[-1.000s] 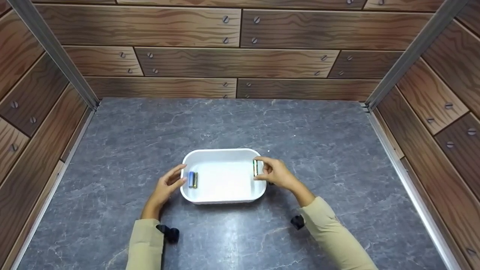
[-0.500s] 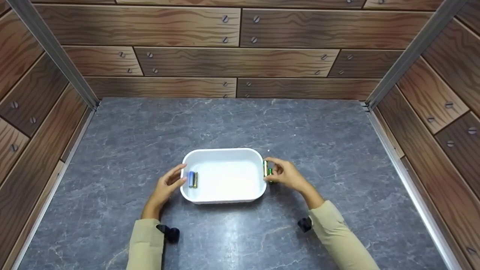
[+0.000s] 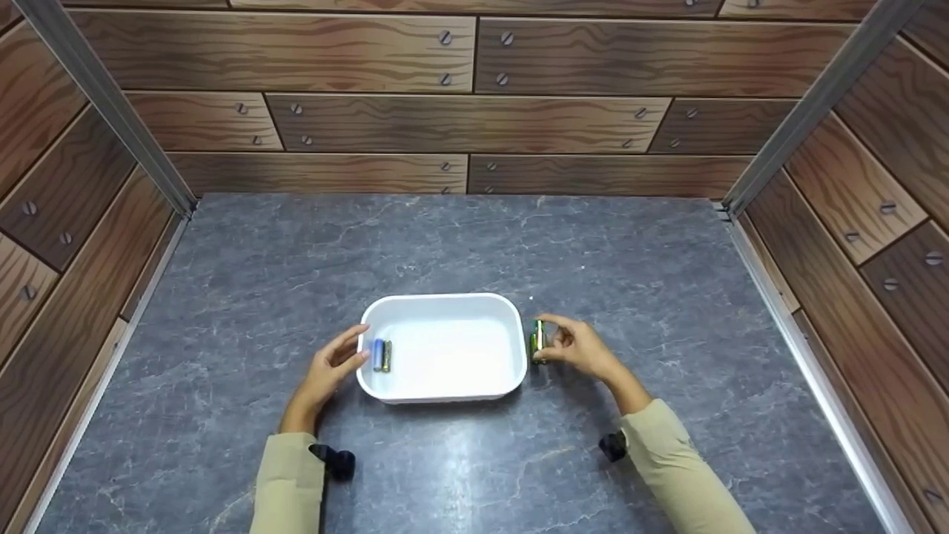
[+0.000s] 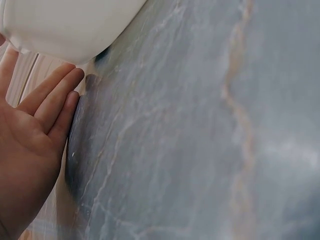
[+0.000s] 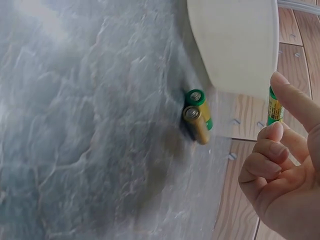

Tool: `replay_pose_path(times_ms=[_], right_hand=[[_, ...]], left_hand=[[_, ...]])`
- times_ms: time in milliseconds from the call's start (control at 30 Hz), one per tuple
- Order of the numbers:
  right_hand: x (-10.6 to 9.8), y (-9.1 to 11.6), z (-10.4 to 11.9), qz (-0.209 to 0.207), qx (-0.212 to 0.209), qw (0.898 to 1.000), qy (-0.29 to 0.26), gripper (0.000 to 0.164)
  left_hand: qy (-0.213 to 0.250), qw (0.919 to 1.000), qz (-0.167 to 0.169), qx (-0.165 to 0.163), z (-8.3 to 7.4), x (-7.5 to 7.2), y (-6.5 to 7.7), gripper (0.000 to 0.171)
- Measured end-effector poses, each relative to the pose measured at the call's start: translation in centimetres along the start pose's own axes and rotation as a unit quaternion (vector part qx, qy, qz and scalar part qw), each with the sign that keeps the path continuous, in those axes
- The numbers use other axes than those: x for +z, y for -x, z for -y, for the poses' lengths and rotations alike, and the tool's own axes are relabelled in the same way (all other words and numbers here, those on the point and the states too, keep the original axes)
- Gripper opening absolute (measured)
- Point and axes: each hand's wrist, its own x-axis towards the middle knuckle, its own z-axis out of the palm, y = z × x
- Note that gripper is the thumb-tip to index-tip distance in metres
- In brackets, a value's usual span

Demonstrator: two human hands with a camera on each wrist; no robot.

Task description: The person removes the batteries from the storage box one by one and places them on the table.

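A white plastic tub [image 3: 445,399] stands mid-table in the head view. Inside it, by the left wall, a blue battery [image 3: 379,355] lies beside a gold-and-dark battery [image 3: 387,356]. My left hand [image 3: 326,374] is at the tub's left end, fingertips right at the rim; its fingers are mostly straight in the left wrist view. Just right of the tub, my right hand [image 3: 582,348] pinches a green-and-yellow battery [image 5: 275,107] by its ends, between thumb and finger. Below that hand, a green-and-gold battery [image 5: 202,111] and a gold battery [image 5: 195,124] lie side by side on the table.
The grey marbled table [image 3: 445,245] is bounded by wood-patterned walls [image 3: 467,122] at the back and both sides. Metal posts rise at the two back corners. Each wrist carries a small black camera, such as the left one [image 3: 339,465].
My right hand has moved right with the pinched battery, from over the tub's right end to above the batteries on the table. The left hand and the tub have stayed put.
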Motion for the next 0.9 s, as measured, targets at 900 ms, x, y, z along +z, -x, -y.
replay_pose_path(times_ms=[900], right_hand=[[-0.3, -0.3, -3.9, -0.005, 0.053, 0.997, 0.063, 0.058]], left_hand=[[0.001, 1.0, 0.005, 0.005, 0.1, 0.0, 0.0, 0.049]])
